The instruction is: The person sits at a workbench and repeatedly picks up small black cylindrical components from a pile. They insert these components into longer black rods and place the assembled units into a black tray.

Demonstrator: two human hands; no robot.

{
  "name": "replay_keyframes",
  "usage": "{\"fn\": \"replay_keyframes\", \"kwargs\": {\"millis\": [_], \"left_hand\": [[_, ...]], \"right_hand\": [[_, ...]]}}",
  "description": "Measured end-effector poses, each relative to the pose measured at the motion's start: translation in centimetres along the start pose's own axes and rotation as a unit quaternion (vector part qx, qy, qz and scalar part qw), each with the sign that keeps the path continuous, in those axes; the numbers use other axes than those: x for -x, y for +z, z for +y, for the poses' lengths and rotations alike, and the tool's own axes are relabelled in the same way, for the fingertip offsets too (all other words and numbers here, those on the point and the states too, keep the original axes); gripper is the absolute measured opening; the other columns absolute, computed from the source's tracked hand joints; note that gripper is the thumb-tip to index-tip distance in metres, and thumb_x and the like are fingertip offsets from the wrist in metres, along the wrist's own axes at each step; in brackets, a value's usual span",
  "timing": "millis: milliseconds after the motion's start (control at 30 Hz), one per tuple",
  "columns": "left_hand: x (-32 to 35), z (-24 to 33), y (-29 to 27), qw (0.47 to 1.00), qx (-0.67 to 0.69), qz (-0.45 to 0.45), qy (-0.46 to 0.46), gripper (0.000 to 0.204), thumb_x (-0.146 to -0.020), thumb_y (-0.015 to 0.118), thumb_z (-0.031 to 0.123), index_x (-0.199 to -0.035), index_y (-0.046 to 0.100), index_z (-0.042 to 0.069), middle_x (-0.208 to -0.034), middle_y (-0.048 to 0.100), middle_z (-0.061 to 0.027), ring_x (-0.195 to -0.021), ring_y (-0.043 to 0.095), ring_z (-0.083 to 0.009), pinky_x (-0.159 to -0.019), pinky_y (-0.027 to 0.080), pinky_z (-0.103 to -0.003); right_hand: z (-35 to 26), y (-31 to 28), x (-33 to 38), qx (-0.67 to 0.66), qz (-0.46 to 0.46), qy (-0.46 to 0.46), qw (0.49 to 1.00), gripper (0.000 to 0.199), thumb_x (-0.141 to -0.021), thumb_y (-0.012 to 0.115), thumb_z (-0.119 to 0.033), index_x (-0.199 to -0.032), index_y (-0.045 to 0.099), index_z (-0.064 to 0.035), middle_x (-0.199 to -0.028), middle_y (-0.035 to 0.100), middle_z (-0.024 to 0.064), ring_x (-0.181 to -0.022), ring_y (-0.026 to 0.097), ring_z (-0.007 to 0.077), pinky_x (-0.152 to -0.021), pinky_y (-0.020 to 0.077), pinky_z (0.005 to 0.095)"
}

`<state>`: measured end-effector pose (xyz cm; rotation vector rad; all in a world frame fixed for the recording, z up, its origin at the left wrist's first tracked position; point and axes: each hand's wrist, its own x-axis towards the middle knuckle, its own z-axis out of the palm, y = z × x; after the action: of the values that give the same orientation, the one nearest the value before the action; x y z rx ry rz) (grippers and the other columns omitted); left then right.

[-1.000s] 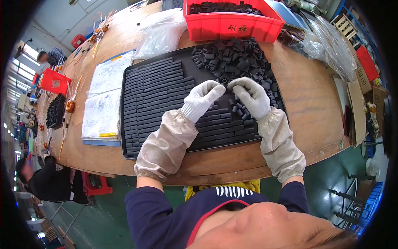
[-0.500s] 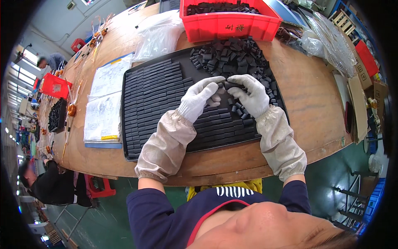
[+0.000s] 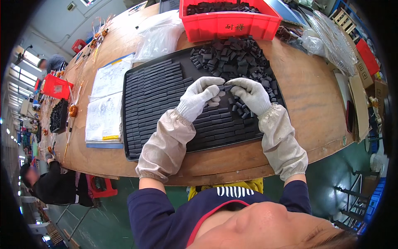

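Observation:
Both hands wear white knit gloves and meet above a black tray (image 3: 128, 154). My left hand (image 3: 202, 93) is closed, its thumb and index finger pinching a small black tube piece (image 3: 226, 88). From the other side my right hand (image 3: 251, 96) pinches at the same spot; its fingertips partly hide the piece. Beneath and left of the hands, long black tube pieces (image 3: 155, 97) lie in tight, even rows in the tray. Short loose black tubes (image 3: 232, 56) are heaped in the tray's far right part, and several lie just below my right hand.
Behind the tray stands a red bin (image 3: 232, 29) of black pieces. Clear plastic bags (image 3: 159, 37) and an open paper folder (image 3: 103, 116) lie to the left. Plastic wrap (image 3: 331, 41) and cardboard (image 3: 357, 108) are at the right. A person in black (image 3: 54, 184) sits at the left table edge.
My right hand has shifted slightly right and its fingertips have drawn together; the dark piece in them shows less. My left hand has hardly moved.

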<state>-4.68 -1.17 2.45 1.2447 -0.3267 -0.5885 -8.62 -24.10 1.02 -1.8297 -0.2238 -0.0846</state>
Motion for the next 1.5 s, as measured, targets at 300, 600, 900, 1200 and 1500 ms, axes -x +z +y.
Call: {"fn": "replay_keyframes", "kwargs": {"millis": [300,600,900,1200,1500], "left_hand": [[-0.1,0.0,-0.6,0.999,-0.028,-0.022,-0.01,0.024,-0.103,0.066,0.011,-0.126,0.065,0.005,-0.104,0.07,-0.0067,-0.086,0.063,-0.0083,-0.076,0.056,-0.026],[0.1,0.7,-0.7,0.994,-0.098,-0.053,0.003,0.028,-0.1,0.066,0.005,-0.127,0.064,0.003,-0.098,0.069,-0.0043,-0.083,0.063,-0.008,-0.075,0.054,-0.024],[-0.6,-0.8,-0.6,0.998,-0.012,-0.063,-0.004,0.049,-0.103,0.064,0.012,-0.148,0.048,0.003,-0.137,0.06,-0.0103,-0.114,0.065,-0.0187,-0.099,0.056,-0.036],[-0.6,-1.4,0.0,0.982,0.137,-0.13,-0.005,0.06,-0.103,0.065,0.016,-0.155,0.039,0.002,-0.147,0.053,-0.013,-0.13,0.06,-0.026,-0.112,0.05,-0.045],[-0.5,-1.3,0.3,0.986,0.115,-0.123,0.008,0.058,-0.102,0.065,0.013,-0.153,0.041,-0.001,-0.147,0.053,-0.0148,-0.134,0.055,-0.0234,-0.114,0.047,-0.041]], "right_hand": [[-0.6,0.1,0.1,-0.064,-0.014,0.073,0.995,0.027,-0.1,0.064,-0.008,-0.124,0.071,0.0008,-0.105,0.074,0.0046,-0.097,0.066,0.0104,-0.089,0.0535,0.0257],[-2.0,0.0,0.5,-0.133,-0.049,0.151,0.978,0.027,-0.101,0.064,-0.01,-0.123,0.071,0.0033,-0.104,0.075,0.0053,-0.09,0.066,0.0099,-0.084,0.0542,0.0262],[0.3,-0.1,0.2,0.089,0.002,-0.126,0.988,0.024,-0.098,0.066,-0.011,-0.121,0.073,-0.0067,-0.126,0.066,0.0103,-0.111,0.065,0.0169,-0.094,0.0533,0.0317],[-0.1,0.1,0.3,0.185,0.001,-0.195,0.963,0.035,-0.085,0.073,-0.004,-0.119,0.075,-0.0108,-0.133,0.062,0.0144,-0.128,0.057,0.0328,-0.11,0.0453,0.0426],[0.4,0.6,0.1,0.268,0.061,-0.236,0.932,0.034,-0.079,0.08,-0.008,-0.111,0.076,-0.0173,-0.123,0.067,0.0085,-0.118,0.061,0.0316,-0.104,0.048,0.0436]]}}
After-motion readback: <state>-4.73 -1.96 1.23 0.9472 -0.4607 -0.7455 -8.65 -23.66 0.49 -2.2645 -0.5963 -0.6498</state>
